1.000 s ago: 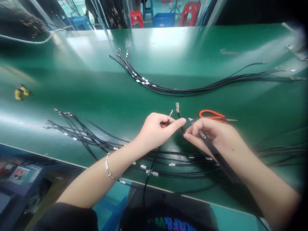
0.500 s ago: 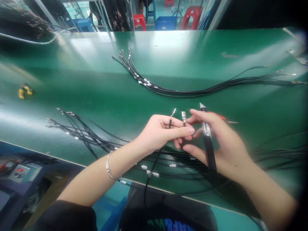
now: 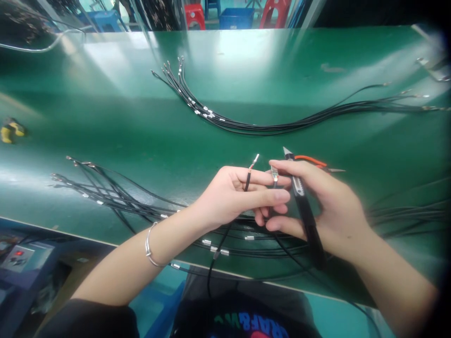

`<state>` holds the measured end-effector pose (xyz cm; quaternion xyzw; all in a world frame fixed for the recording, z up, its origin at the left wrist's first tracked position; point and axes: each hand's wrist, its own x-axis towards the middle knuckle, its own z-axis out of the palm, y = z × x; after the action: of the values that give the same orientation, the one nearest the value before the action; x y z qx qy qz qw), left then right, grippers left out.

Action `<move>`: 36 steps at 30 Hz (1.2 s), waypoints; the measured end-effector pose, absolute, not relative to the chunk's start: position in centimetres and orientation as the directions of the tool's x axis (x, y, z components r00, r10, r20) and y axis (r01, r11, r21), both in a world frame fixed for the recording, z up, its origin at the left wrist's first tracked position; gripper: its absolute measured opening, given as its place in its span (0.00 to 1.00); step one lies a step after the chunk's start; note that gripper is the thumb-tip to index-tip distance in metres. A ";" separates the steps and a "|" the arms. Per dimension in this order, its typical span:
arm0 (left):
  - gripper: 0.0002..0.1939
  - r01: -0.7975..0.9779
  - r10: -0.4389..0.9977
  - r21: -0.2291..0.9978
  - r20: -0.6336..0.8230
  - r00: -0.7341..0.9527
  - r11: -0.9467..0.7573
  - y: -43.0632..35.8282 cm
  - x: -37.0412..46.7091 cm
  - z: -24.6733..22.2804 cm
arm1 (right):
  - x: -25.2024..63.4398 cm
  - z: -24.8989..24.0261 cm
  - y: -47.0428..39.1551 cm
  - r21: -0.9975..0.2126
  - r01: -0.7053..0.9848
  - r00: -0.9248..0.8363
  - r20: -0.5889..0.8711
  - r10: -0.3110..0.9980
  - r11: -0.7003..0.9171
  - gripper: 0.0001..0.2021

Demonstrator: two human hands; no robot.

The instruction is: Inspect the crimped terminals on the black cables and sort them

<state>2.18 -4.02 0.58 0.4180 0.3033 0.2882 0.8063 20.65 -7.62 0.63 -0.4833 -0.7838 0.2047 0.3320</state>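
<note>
The left hand (image 3: 229, 197), nearly closed, pinched two black cable ends (image 3: 248, 180) inside the near edge of the desk (image 3: 116, 117); the half-curled right hand (image 3: 334, 202) gripped a knife (image 3: 305, 206). Such close handling seemingly called for keeping its blade (image 3: 287, 151) clear.

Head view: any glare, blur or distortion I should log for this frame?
Head view: pale glare streaks the far part of the green table; the yellow-and-black item at the left edge is smeared; the right edge darkens; the hands look fairly sharp.
</note>
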 end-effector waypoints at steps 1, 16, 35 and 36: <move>0.15 -0.211 0.716 0.848 -0.248 0.652 0.486 -4.0 2.2 0.6 | 20.6 0.6 -7.6 -0.649 0.620 -0.312 0.312 0.898 0.441 0.33; 0.13 -0.237 0.708 0.845 -0.213 0.673 0.479 -4.1 2.1 0.7 | 20.6 0.5 -7.8 -0.668 0.624 -0.298 0.276 0.914 0.405 0.34; 0.12 -0.148 0.862 0.989 0.052 0.505 0.028 -3.1 1.5 0.2 | 21.1 -1.6 -5.8 -0.716 0.675 -0.149 0.109 0.983 0.182 0.25; 0.12 -0.145 0.881 0.989 0.083 0.466 -0.016 -2.7 1.3 0.4 | 21.0 -0.9 -6.0 -0.802 0.588 -0.209 -0.019 0.978 0.110 0.25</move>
<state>1.35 -2.66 0.39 0.5836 0.3154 0.4094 0.6264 20.99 -5.98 -0.95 -0.5653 -0.6923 0.3541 0.2754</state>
